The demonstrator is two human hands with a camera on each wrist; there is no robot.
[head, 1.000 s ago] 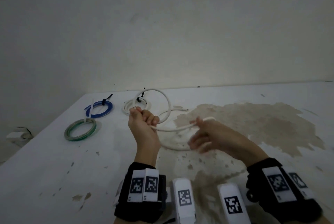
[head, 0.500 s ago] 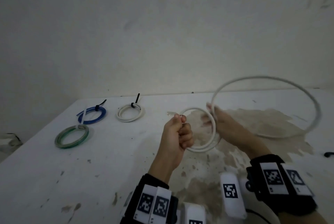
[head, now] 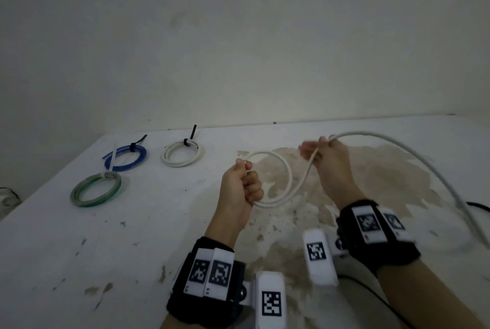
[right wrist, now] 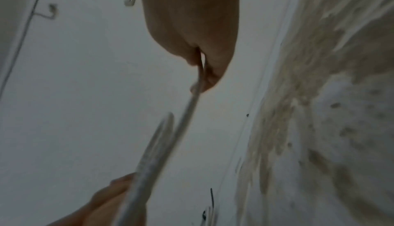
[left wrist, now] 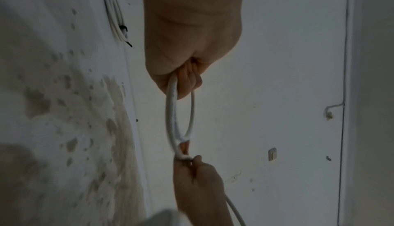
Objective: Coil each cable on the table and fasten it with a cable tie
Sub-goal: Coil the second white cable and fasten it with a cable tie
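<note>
1. Left hand [head: 240, 185] fisted, grip clamped on the white cable [head: 287, 177]; thumb on top, fingers curled under, held above the tabletop [head: 138, 227].
2. In the left wrist view, same fist [left wrist: 187, 49] seen from behind, two strands of the cable [left wrist: 171, 111] leaving it as one narrow loop.
3. Right hand [head: 327, 158] raised just beyond and to the right of the left, grip pinched shut on the same cable near the top of the hand, between thumb and fingertips [head: 322, 139].
4. In the right wrist view, right hand [right wrist: 198, 40] blurred, cable [right wrist: 192, 104] running out from between thumb and finger toward the left hand [right wrist: 110, 201] at the bottom edge.
5. Between the two hands, one round loop of white cable hanging in the air, from the left fist out, down and back under it.
6. From the right-hand pinch, rest of the cable arching up and right, then dropping toward the right edge of the head view; far end out of sight.
7. Further left on the tabletop, a coiled white cable [head: 183, 154] fastened with a black cable tie [head: 191, 136], tail sticking up.
8. Left of that, a blue coil [head: 127, 159] with a black tie and a pale tie.
9. Nearer and just beside the blue one, a green coil [head: 95, 189] with a pale tie.
10. Large brownish stain [head: 371, 169] on the tabletop beneath the hands; thin dark cord [head: 477, 206] at the right edge.
11. Black wrist bands with square printed markers [head: 209, 270] on both forearms.
</note>
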